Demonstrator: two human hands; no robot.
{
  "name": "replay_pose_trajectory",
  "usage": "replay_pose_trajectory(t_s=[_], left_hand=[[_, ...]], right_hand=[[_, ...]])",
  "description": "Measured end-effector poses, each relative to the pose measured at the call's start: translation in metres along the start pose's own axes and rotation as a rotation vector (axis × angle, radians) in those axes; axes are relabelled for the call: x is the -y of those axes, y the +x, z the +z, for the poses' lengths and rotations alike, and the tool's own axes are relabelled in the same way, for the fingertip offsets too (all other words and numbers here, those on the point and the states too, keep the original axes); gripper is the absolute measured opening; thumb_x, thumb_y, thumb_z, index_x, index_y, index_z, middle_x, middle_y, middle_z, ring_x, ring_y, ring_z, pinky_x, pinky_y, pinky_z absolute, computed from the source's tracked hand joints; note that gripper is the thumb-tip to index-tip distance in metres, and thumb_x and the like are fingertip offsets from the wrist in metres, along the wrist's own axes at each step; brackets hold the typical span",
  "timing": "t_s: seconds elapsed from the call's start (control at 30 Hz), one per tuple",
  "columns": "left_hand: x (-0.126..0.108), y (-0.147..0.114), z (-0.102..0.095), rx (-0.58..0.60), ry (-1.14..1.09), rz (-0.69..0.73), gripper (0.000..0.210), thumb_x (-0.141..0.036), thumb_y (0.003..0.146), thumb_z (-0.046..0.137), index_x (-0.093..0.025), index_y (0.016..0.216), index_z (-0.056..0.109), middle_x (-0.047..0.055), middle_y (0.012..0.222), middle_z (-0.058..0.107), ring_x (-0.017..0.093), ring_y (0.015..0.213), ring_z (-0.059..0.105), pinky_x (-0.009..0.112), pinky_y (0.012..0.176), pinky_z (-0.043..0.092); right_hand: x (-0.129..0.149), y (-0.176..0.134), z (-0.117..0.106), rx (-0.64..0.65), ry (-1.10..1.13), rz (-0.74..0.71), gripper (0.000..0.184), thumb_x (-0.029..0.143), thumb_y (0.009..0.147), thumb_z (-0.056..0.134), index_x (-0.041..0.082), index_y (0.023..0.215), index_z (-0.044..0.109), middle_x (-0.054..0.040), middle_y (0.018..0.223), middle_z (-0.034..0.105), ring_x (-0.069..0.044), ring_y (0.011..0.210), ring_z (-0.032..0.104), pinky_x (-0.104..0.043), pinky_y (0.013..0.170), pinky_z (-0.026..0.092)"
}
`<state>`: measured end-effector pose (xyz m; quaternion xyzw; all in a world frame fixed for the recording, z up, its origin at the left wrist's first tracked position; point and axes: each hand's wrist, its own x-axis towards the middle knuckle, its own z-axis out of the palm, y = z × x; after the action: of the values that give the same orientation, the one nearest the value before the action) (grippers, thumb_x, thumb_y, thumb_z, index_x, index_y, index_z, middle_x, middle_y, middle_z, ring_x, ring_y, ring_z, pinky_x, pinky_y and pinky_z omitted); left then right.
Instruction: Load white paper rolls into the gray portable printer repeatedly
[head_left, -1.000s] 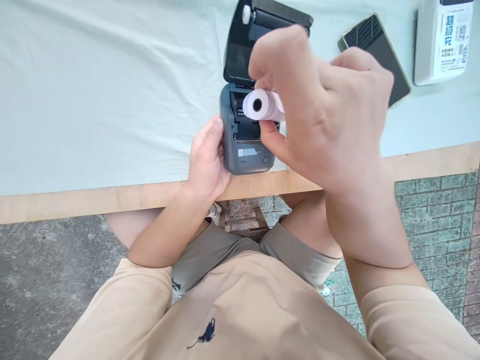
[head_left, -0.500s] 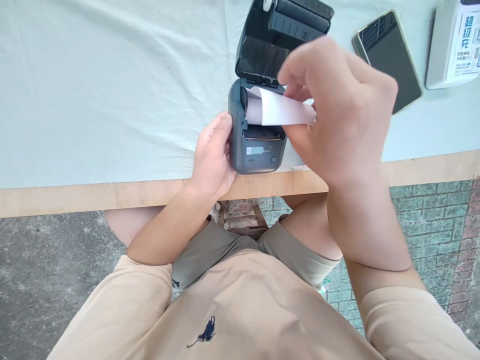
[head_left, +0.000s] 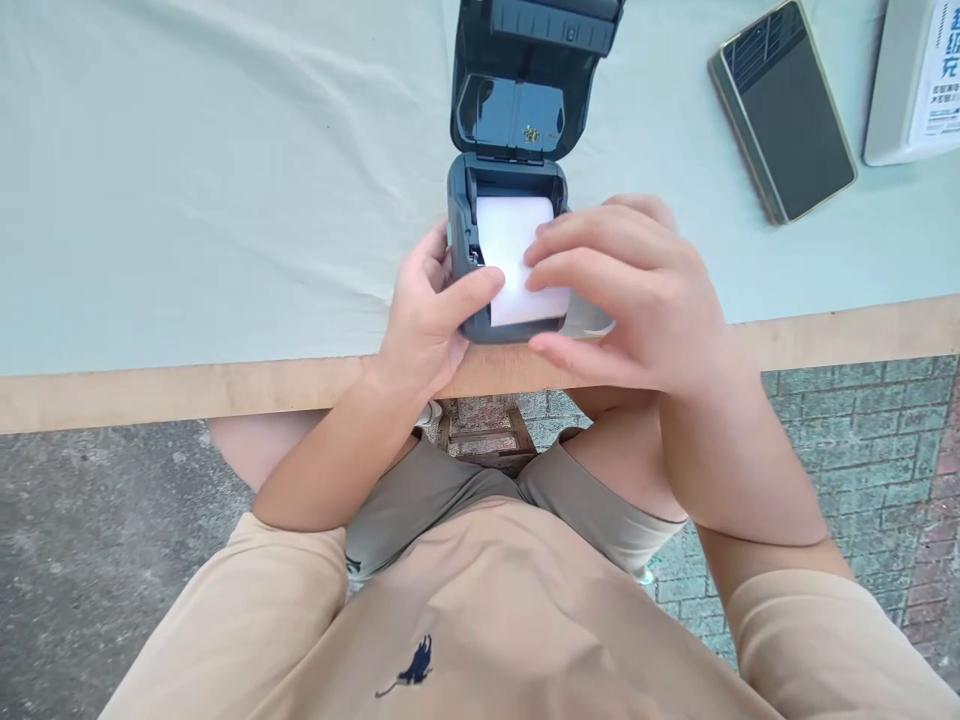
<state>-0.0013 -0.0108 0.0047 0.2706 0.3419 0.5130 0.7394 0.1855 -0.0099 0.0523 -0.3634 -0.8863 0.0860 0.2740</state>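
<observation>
A small dark label printer [head_left: 459, 250] rests near the table's front edge, its lid [head_left: 517, 110] raised and tilted back. White paper [head_left: 517, 225] from inside lies over the front of the printer body, covering the power button. My left hand [head_left: 431, 310] grips the printer's left side, the thumb pressing on the paper's left edge. My right hand [head_left: 637, 290] is over the printer's right side with fingers apart, its fingertips at the paper's right part. The thumb of that hand is lower, by the front right corner.
A dark-screened phone [head_left: 791, 115] lies on the pale cloth [head_left: 225, 180] to the right. Beyond it stands a white box with a printed label [head_left: 900, 90]. A bare wooden edge [head_left: 187, 390] runs along the table front, above my legs.
My right hand has let go of the paper end and come down and left, its fingers spreading. The paper now lies flat over the printer front. My left thumb has moved onto it.
</observation>
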Motion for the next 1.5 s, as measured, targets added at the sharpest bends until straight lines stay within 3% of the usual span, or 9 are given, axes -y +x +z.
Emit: replay_pose_trajectory(t_s=[0.1, 0.27, 0.43, 0.6, 0.73, 0.8, 0.97, 1.33, 1.5], left_hand=[[0.002, 0.000, -0.001, -0.062, 0.063, -0.029, 0.038, -0.017, 0.073, 0.081, -0.021, 0.108, 0.067, 0.006, 0.107, 0.074, 0.033, 0.123, 0.069, 0.040, 0.095, 0.062], [0.003, 0.000, -0.002, -0.050, 0.131, 0.022, 0.029, -0.017, 0.076, 0.070, -0.020, 0.105, 0.070, 0.003, 0.105, 0.075, 0.029, 0.122, 0.070, 0.030, 0.082, 0.064], [0.003, -0.002, -0.003, -0.008, 0.138, 0.031, 0.030, -0.018, 0.074, 0.070, -0.021, 0.103, 0.069, 0.004, 0.102, 0.076, 0.031, 0.130, 0.065, 0.030, 0.082, 0.064], [0.004, -0.002, -0.004, -0.030, 0.128, 0.031, 0.033, -0.014, 0.067, 0.073, -0.020, 0.100, 0.070, 0.003, 0.096, 0.074, 0.030, 0.122, 0.069, 0.031, 0.082, 0.064], [0.003, -0.003, -0.003, -0.034, 0.132, 0.022, 0.034, -0.018, 0.068, 0.075, -0.021, 0.102, 0.070, 0.002, 0.095, 0.073, 0.031, 0.122, 0.069, 0.033, 0.086, 0.063], [0.002, -0.004, -0.003, -0.011, 0.134, 0.016, 0.035, -0.021, 0.068, 0.077, -0.021, 0.102, 0.070, 0.003, 0.097, 0.073, 0.031, 0.123, 0.069, 0.034, 0.089, 0.063], [0.002, -0.004, -0.006, 0.024, 0.105, 0.019, 0.029, -0.028, 0.076, 0.077, -0.023, 0.103, 0.070, 0.003, 0.101, 0.074, 0.030, 0.123, 0.069, 0.034, 0.087, 0.064], [0.003, -0.003, -0.002, 0.033, 0.025, 0.039, 0.015, -0.027, 0.096, 0.066, -0.019, 0.108, 0.070, 0.005, 0.099, 0.075, 0.027, 0.132, 0.064, 0.035, 0.110, 0.056], [0.000, 0.001, 0.001, -0.023, -0.009, -0.016, 0.034, -0.047, 0.102, 0.052, -0.020, 0.097, 0.072, 0.007, 0.111, 0.076, 0.028, 0.135, 0.062, 0.036, 0.107, 0.059]], right_hand=[[-0.007, 0.005, -0.006, -0.122, 0.082, 0.083, 0.009, 0.033, 0.096, 0.056, 0.026, 0.095, 0.061, -0.0029, 0.103, 0.075, -0.020, 0.101, 0.072, -0.040, 0.088, 0.054], [-0.030, 0.024, -0.017, -0.393, 0.097, 0.341, 0.027, 0.037, 0.099, 0.051, 0.020, 0.109, 0.070, -0.0086, 0.101, 0.067, -0.024, 0.099, 0.065, -0.038, 0.088, 0.051], [-0.036, 0.043, -0.015, -0.219, 0.120, 0.487, 0.047, 0.060, 0.104, 0.032, 0.030, 0.104, 0.068, -0.0062, 0.096, 0.063, -0.021, 0.087, 0.057, -0.038, 0.081, 0.046], [-0.027, 0.044, -0.011, -0.128, 0.265, 0.420, 0.033, 0.030, 0.103, 0.041, 0.018, 0.090, 0.069, -0.0060, 0.085, 0.062, -0.015, 0.080, 0.056, -0.034, 0.075, 0.046], [-0.026, 0.043, -0.016, 0.128, 0.320, 0.402, 0.021, 0.029, 0.090, 0.057, 0.020, 0.108, 0.064, -0.0033, 0.118, 0.069, -0.015, 0.101, 0.064, -0.030, 0.086, 0.055], [-0.028, 0.042, -0.017, 0.232, 0.270, 0.404, 0.029, 0.033, 0.085, 0.062, 0.024, 0.113, 0.062, -0.0016, 0.124, 0.068, -0.017, 0.104, 0.064, -0.033, 0.093, 0.054], [-0.032, 0.043, -0.013, 0.380, 0.012, 0.447, 0.050, 0.062, 0.086, 0.060, 0.029, 0.124, 0.060, -0.0021, 0.092, 0.068, -0.021, 0.078, 0.058, -0.036, 0.071, 0.043], [-0.022, 0.048, -0.010, 0.448, 0.007, 0.521, 0.055, 0.058, 0.074, 0.071, 0.033, 0.120, 0.054, -0.0025, 0.100, 0.070, -0.024, 0.071, 0.054, -0.037, 0.065, 0.036], [-0.027, 0.046, -0.009, 0.368, -0.003, 0.438, 0.052, 0.067, 0.079, 0.064, 0.033, 0.118, 0.056, -0.0020, 0.100, 0.069, -0.024, 0.084, 0.059, -0.037, 0.075, 0.040]])
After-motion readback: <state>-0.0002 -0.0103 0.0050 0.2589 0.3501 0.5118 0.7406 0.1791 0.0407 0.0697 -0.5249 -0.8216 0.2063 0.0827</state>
